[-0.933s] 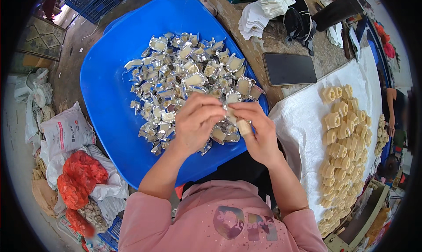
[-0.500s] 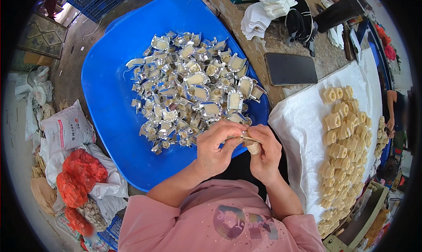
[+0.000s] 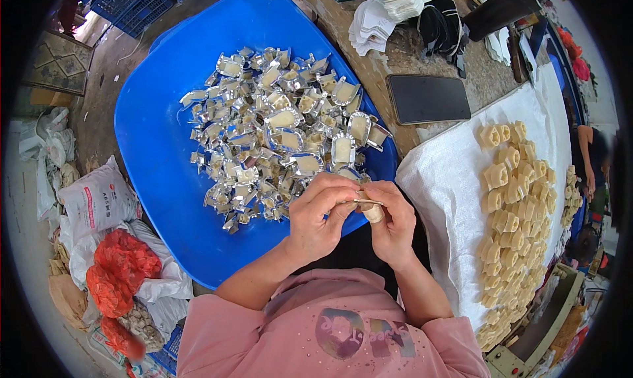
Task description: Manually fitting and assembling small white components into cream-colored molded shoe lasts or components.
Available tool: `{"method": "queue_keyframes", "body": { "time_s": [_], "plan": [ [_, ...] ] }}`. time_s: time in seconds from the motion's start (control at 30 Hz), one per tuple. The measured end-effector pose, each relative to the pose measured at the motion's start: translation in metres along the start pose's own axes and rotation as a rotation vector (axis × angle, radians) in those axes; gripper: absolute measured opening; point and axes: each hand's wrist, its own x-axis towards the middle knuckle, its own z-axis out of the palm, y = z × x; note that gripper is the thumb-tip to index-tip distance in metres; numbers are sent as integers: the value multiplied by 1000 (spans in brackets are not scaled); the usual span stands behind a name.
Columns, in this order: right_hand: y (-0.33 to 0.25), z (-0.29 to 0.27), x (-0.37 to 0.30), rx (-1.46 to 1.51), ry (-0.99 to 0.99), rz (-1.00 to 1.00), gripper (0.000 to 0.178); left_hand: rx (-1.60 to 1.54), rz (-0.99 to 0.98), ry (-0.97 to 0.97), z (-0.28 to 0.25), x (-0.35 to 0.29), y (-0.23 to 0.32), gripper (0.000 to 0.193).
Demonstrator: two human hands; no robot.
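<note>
In front of my chest, my left hand (image 3: 318, 218) and my right hand (image 3: 393, 225) meet over the near edge of a large blue plastic tub (image 3: 155, 163). Both are closed, fingertips pinching a small cream-coloured part (image 3: 373, 213) from either side. Fingers cover much of it, and its exact kind does not show. Inside the tub lies a heap of shiny silver-edged pieces with cream insides (image 3: 283, 119). To the right, rows of cream hollow parts (image 3: 511, 223) rest on a white cloth (image 3: 442, 187).
A dark phone (image 3: 428, 99) lies on the worn table beyond the cloth, near white gloves (image 3: 372, 25) and a black cylinder (image 3: 502, 12). Sacks (image 3: 99, 200) and red bags (image 3: 122, 269) stand on the left floor. Another person's arm (image 3: 586, 157) shows at far right.
The view has shifted slightly, so everything sits a little further left. Both hands keep their pinch on the cream part, which has turned slightly between the fingers.
</note>
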Motion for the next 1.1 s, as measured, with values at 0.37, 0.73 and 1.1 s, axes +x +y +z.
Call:
{"method": "queue_keyframes", "body": {
  "time_s": [0.37,0.73,1.1],
  "plan": [
    [28,-18,13,-301,99,40,30,901,-45,-223,-40,96,-24,33],
    [35,-19,5,-364,53,110,35,1221,-239,-452,-30,137,-67,30],
    [8,-25,16,-259,47,-65,42,360,8,-190,-37,71,11,44]
  ]
}}
